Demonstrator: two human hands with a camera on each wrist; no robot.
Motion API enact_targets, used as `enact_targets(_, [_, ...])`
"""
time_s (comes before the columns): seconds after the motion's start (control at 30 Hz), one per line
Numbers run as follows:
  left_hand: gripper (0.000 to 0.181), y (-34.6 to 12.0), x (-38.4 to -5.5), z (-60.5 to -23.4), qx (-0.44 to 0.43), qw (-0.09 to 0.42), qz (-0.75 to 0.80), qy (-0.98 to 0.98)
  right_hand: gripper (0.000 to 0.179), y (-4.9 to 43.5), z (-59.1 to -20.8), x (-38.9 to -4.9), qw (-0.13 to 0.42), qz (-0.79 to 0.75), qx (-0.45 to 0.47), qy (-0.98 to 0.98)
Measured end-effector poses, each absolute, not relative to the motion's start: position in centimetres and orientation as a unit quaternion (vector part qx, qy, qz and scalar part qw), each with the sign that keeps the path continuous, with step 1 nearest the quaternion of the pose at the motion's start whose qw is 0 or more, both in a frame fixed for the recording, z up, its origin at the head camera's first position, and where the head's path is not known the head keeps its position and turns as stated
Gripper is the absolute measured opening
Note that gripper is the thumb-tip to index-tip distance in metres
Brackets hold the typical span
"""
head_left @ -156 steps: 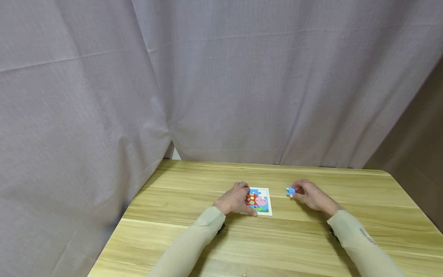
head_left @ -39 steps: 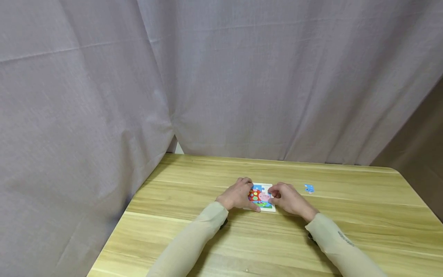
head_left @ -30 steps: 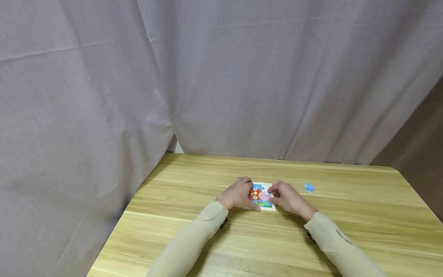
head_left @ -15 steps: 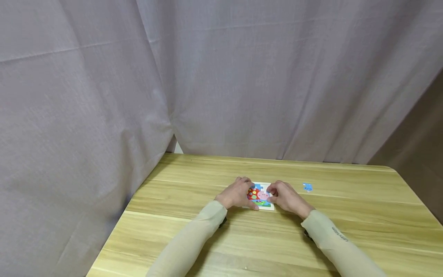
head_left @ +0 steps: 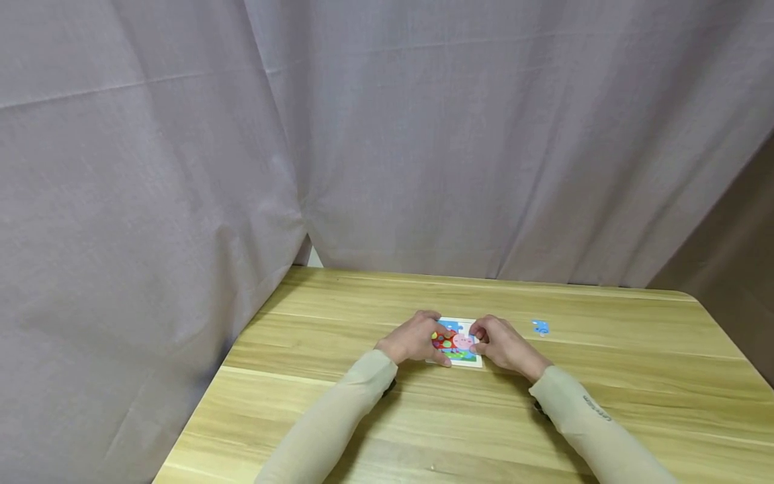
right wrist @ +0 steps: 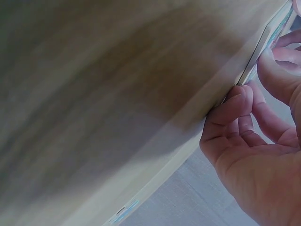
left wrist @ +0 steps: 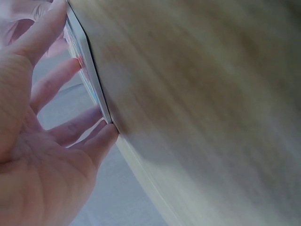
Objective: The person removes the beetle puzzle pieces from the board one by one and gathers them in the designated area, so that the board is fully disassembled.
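A small framed jigsaw puzzle (head_left: 462, 341) with a pink cartoon pig in a red spotted dress lies flat on the table; white backing shows at its upper right. My left hand (head_left: 417, 337) spans its left side, thumb at the near edge and outer fingers at the far edge. In the left wrist view one finger (left wrist: 59, 81) touches the picture. My right hand (head_left: 506, 346) grips the right edge with curled fingers and thumb. The right wrist view shows the thumb (right wrist: 273, 70) at the frame's edge. Fingers partly hide both sides of the puzzle.
A loose blue puzzle piece (head_left: 541, 327) with a pink bit lies to the right, beyond my right hand. The wooden table (head_left: 338, 302) meets a grey curtain (head_left: 411, 168) at its back and left.
Since the oldest frame, my right hand has come left to the puzzle's edge; the blue piece it held apparently lies on the table. Lately a left finger has moved onto the picture.
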State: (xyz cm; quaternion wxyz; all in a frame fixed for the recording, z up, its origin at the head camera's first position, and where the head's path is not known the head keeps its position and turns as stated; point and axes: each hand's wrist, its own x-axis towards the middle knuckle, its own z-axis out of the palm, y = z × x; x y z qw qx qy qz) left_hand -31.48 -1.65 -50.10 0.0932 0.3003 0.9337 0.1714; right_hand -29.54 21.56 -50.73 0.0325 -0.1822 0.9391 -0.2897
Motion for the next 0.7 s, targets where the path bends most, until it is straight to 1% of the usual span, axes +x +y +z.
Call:
enact_targets(0.3, [0.061, -1.60, -31.23, -49.92, 0.286, 0.104, 0.181, 0.935, 0.019, 21.37, -50.76, -29.36, 0.043, -0.320, -0.173, 0.931])
enact_targets(0.7, [0.061, -1.63, -31.40, -50.01, 0.293, 0.098, 0.183, 0.933, 0.022, 21.51, -50.75, -29.45, 0.034, -0.326, -0.177, 0.928])
